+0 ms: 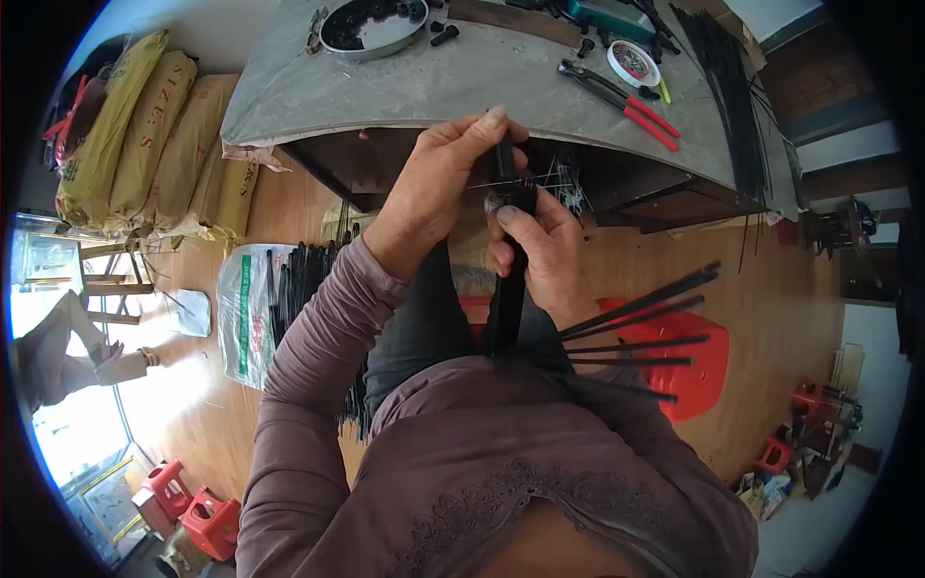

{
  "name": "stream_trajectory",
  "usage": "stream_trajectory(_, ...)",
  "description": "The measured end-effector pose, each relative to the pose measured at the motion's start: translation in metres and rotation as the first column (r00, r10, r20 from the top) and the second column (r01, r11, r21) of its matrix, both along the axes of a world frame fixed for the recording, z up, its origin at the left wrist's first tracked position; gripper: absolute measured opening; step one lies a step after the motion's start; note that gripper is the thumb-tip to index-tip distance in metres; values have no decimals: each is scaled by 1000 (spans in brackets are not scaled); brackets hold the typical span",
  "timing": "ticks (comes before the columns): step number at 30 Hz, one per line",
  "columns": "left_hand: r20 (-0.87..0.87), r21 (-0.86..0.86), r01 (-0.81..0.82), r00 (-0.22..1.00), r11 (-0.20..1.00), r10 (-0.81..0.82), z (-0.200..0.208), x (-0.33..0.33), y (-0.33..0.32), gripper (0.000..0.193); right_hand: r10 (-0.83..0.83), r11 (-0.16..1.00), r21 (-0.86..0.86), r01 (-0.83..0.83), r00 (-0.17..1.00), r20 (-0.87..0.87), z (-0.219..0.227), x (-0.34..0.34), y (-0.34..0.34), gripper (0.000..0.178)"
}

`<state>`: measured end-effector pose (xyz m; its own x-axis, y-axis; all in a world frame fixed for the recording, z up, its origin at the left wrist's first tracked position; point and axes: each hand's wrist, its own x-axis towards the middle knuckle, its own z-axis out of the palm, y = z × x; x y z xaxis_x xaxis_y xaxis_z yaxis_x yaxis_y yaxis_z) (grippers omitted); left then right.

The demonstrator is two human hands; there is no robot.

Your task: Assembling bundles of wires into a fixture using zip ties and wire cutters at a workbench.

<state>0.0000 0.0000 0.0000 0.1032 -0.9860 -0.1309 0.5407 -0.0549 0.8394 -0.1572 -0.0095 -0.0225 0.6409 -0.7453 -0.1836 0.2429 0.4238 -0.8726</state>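
In front of my lap I hold a long black piece (509,306) upright; its exact kind I cannot make out. My right hand (544,243) is closed round its upper part, thumb pressed on the front. Just above, my left hand (434,173) pinches a short black cylinder (503,161) at the top end, thumb uppermost. Thin metal wires (554,183) stick out sideways where the two parts meet. Several slim black rods (665,301) fan out to the right below my right forearm; where they start is hidden.
Ahead, a grey table (482,87) carries a metal pan (390,43) of black parts, red-handled pliers (621,104), a white dish (634,64) and a bundle of black rods (732,96). Yellow sacks (159,125) stand left. A red stool (689,371) is at my right.
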Motion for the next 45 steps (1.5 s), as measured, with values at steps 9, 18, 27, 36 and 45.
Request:
stream_trajectory(9,45,-9,-33,998,999,34,5,-2,-2,34,-3,1000,-4,3,998,70,1,0,1,19)
stream_trajectory(18,219,49,49,974,998,-59,3,-8,27,34,0,1000,7,-1,994,113,-4,-6,-4,21)
stream_trajectory(27,330,-30,-73,941,997,79,-3,-22,37,30,-30,793,-569,-218,919,-394,4,-24,-28,19)
stream_trajectory(36,280,-141,36,960,989,5,-11,-25,30,29,268,937,-189,-294,951,-154,-28,-30,-50,32)
stream_trajectory(45,240,-72,247,945,966,-223,-3,-7,18,30,291,948,49,-314,920,263,-33,-21,-30,37)
